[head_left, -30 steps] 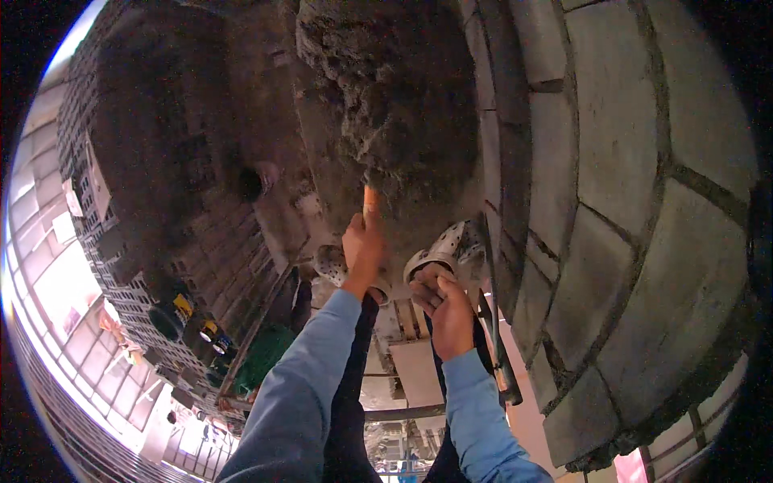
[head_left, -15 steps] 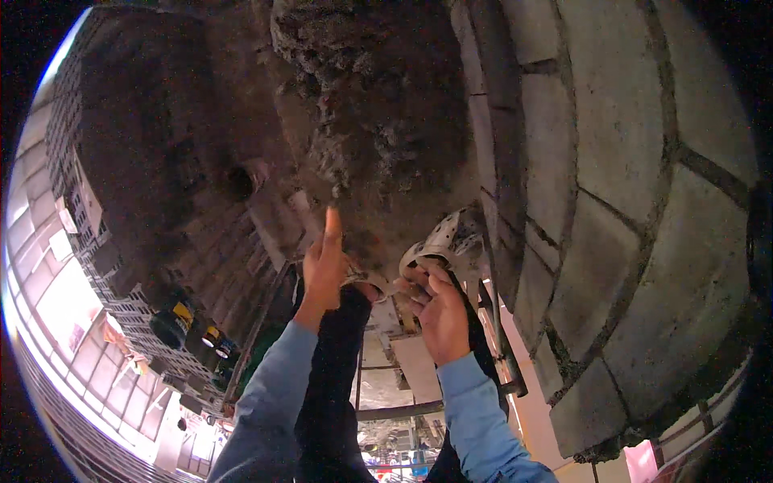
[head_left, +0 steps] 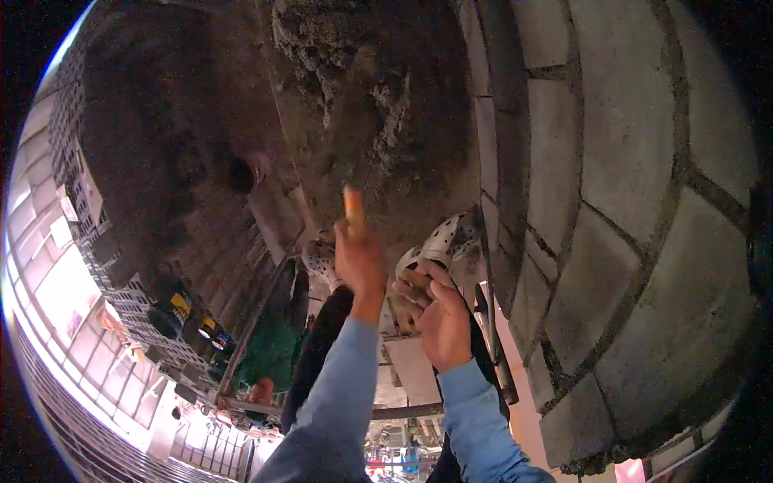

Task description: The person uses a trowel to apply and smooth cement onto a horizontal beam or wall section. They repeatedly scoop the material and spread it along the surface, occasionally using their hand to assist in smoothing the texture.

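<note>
courses of grey blocks (head_left: 628, 121) stand to the right of the right hand (head_left: 445, 326), dark seams between them; beyond the left hand (head_left: 361, 262), the mortar-like mix (head_left: 390, 117) lies in rough, uneven clumps, so the work looks partway, though how much is left cannot be told. the left hand is wrapped around an orange-tipped handle (head_left: 353, 200) pointing toward the mix; whatever it carries is too blurred to tell. the right hand is half open, fingers loosely curled, apparently empty.
</note>
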Demonstrator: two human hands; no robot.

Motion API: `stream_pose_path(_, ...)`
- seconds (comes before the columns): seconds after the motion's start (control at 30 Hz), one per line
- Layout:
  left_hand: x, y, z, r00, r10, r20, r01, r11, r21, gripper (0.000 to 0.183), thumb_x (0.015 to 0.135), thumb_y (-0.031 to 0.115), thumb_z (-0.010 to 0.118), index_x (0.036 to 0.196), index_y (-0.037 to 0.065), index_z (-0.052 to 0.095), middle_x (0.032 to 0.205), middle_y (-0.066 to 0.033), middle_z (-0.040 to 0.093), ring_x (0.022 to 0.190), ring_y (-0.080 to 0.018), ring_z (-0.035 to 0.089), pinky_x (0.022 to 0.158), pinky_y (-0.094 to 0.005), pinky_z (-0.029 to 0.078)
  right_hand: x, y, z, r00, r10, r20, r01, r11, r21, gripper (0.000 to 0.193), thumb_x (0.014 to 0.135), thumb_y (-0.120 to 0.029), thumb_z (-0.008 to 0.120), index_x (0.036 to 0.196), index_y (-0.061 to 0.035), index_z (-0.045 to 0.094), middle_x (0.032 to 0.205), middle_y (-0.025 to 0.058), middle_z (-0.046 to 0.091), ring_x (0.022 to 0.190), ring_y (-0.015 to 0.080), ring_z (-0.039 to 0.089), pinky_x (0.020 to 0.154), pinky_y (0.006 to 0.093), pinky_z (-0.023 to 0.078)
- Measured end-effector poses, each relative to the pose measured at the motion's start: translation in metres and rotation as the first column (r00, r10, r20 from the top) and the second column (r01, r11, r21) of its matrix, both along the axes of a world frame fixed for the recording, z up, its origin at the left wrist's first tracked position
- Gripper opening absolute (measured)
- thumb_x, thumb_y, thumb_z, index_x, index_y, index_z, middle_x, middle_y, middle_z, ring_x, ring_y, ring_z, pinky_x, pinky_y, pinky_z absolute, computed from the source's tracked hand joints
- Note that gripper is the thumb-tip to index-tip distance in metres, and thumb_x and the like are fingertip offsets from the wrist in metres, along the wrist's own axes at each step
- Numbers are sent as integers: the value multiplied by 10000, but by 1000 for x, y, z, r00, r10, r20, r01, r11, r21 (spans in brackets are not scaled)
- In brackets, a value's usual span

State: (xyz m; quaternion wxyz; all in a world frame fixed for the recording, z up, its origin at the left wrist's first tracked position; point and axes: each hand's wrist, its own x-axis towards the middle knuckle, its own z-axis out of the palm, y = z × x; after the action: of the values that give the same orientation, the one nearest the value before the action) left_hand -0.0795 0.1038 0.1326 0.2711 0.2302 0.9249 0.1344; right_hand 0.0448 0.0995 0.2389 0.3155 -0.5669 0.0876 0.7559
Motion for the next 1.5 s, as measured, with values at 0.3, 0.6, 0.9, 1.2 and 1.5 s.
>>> stream_pose_path(0.3,-10,-117,-38,886,284,366,-303,953,-7,393,991,434,588,1058,49,623,766,-148,638,671,-296,634,610,-432,482,6,0,-10,994,-25,-109,24,1000,-9,566,953,-289,592,1449,-48,465,1330,161,601,1226,320,596,1078,462,455)
stream_pose_path(0.6,-76,31,-157,991,-96,91,105,989,-106,566,987,496,510,1173,-17,661,981,-232,713,894,-392,689,762,-500,508,2,22,5,995,36,-98,-40,998,-38,528,948,-276,582,1410,-40,483,1316,167,603,1206,322,603,1053,458,468)
stream_pose_path(0.9,-76,47,-109,970,-52,236,81,990,-113,465,956,474,541,1161,82,683,1001,-230,720,931,-462,673,797,-518,514,-5,22,7,1000,32,1,-32,1000,2,514,932,-298,594,1377,-47,532,1272,135,625,1173,296,613,1050,445,460)
stream_pose_path(1.2,-127,-3,-90,921,-303,244,323,946,-42,489,968,500,513,1066,49,673,974,-236,715,935,-475,662,788,-527,502,-18,-12,7,995,25,101,-30,998,51,533,960,-366,587,1388,-55,520,1280,114,615,1208,282,587,1054,454,446)
stream_pose_path(1.5,-159,17,1,899,-339,278,390,907,-156,544,971,562,502,1115,64,666,1046,-247,709,1032,-477,643,860,-531,499,-19,10,54,972,-110,210,90,991,101,444,1004,-400,564,1324,-93,554,1187,91,655,1115,258,642,983,437,496)
